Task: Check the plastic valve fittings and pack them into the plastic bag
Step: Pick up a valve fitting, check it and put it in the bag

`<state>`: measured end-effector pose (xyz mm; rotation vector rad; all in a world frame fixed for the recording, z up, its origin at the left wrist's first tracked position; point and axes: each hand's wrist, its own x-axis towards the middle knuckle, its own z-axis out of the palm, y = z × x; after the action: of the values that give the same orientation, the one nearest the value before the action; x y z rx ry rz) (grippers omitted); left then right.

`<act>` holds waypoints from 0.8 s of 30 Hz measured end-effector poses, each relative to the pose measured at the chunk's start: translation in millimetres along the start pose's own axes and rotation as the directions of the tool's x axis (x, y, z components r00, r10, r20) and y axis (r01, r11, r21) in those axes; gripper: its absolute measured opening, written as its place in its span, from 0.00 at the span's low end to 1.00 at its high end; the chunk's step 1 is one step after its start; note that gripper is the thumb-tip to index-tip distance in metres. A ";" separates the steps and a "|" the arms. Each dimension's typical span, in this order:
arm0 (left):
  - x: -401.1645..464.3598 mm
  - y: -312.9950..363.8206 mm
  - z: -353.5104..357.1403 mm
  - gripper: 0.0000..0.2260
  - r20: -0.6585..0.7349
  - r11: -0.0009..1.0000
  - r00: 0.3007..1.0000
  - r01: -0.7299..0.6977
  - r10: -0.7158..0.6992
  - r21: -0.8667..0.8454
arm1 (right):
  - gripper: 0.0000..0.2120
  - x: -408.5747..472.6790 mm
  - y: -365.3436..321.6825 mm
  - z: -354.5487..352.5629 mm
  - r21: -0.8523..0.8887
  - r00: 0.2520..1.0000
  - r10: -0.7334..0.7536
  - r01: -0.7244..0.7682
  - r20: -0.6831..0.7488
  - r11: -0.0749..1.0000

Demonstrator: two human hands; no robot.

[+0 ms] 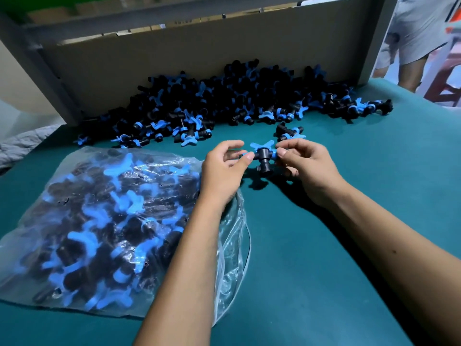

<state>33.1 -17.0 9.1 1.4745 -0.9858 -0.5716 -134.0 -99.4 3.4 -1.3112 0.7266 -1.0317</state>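
Teal felt covers the counter (pixel 349 196), and above it, just right of the plastic bag (pixel 104 221), both hands hold one black valve fitting (pixel 264 158) with a blue butterfly handle. The left hand (pixel 224 168) pinches the fitting's left end between thumb and curled fingers; the right hand (pixel 304 166) pinches the right end the same way, and its fingertips hide that end, so how the fitting finishes there cannot be made out. The fitting's lower stub points down toward the counter, clear of the surface as far as the shadow beneath suggests. The clear bag lies flat left of the held fitting, stuffed with black-and-blue fittings; glare and creases blur them into smears, and the left forearm crosses over the bag's open right edge, hiding part of its mouth. Beyond the held fitting, a heap of loose fittings (pixel 224 103) banks against a cardboard sheet (pixel 199 51); the pieces at the back merge into dark mass and cannot be counted. A few stray fittings (pixel 289 132) sit just behind the right hand. At the far right of the cardboard, a person in pale shorts (pixel 419 33) is cut off by the frame. No writing or labels are readable anywhere.
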 end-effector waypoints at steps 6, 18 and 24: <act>-4.8 2.1 -5.0 0.09 0.028 0.997 0.999 0.032 -0.030 -0.072 | 0.03 -1.4 1.5 -1.9 -0.051 0.997 -0.055 0.057 0.046 0.997; -2.5 5.8 -3.3 0.06 0.013 0.978 0.993 0.118 -0.117 -0.175 | 0.05 -0.3 6.0 -0.1 -0.061 0.995 -0.099 0.097 -0.033 0.993; -1.0 5.5 -5.8 0.05 0.011 0.954 0.991 0.132 -0.134 -0.270 | 0.03 3.3 6.1 -6.3 0.088 0.990 -0.045 0.057 -0.137 0.994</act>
<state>35.9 -12.6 15.2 1.3026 -0.7713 -0.7669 -137.1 -105.3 -3.2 -1.1947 0.7412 -1.1906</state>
